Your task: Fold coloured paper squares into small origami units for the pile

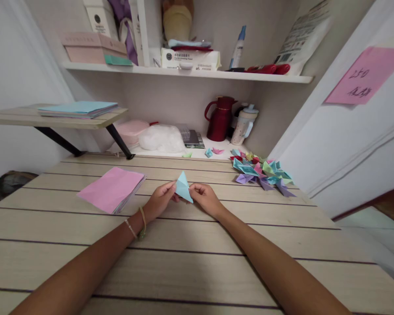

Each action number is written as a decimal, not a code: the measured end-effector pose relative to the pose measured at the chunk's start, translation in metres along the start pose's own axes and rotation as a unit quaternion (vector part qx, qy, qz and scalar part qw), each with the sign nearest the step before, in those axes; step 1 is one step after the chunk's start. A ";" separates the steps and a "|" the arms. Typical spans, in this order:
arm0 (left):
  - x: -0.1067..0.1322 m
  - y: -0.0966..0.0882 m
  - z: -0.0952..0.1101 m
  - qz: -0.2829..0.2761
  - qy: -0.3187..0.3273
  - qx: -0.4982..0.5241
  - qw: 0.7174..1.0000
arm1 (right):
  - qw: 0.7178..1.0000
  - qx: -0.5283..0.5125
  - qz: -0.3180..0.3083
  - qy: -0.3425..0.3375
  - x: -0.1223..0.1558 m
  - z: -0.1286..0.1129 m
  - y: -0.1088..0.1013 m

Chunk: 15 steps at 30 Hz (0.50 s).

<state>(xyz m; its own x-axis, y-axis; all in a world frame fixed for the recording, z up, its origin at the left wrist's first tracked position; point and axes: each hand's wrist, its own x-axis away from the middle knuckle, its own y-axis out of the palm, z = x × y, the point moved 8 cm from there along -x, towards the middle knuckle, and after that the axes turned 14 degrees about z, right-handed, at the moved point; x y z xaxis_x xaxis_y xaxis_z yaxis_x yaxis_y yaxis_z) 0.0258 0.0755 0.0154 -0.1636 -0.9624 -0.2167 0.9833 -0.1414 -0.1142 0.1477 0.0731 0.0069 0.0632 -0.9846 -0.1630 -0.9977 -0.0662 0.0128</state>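
Observation:
A light blue sheet of folded paper (183, 187), roughly triangular with one point up, is held just above the table between both hands. My left hand (162, 197) pinches its left edge, thumb on the near side. On the other side, my right hand (206, 198) grips the right edge with curled fingers. Some fingertips are hidden behind the paper. To the left lies a stack of paper with a pink sheet (111, 189) on top. Folded paper boats (261, 170) in several colours are heaped at the right.
A small raised shelf (98, 124) at left carries a blue-topped paper stack (79, 108). Behind the table stand a red jug (220, 120) and a pale bottle (244, 126), near a white plastic bag (162, 139). Overhead runs a loaded white shelf (243, 76). A pink note (366, 76) hangs at right.

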 end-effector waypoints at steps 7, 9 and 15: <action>0.006 0.008 0.007 -0.039 0.017 -0.047 0.998 | 0.998 -0.023 0.057 -0.031 -0.003 0.002 -0.010; 0.006 0.010 0.009 -0.037 0.003 -0.035 0.999 | 0.996 -0.022 0.064 -0.054 -0.002 -0.002 -0.012; 0.007 0.012 0.006 -0.047 -0.014 0.003 0.999 | 0.993 0.015 0.073 -0.088 0.000 -0.008 -0.013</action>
<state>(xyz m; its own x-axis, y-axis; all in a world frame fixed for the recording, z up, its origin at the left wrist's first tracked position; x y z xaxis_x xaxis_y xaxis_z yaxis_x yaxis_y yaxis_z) 0.0368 0.0659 0.0186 -0.2525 -0.9512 -0.1773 0.9644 -0.2325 -0.1261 0.1611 0.0730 0.0145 -0.0856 -0.9393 -0.3322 -0.9963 0.0835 0.0204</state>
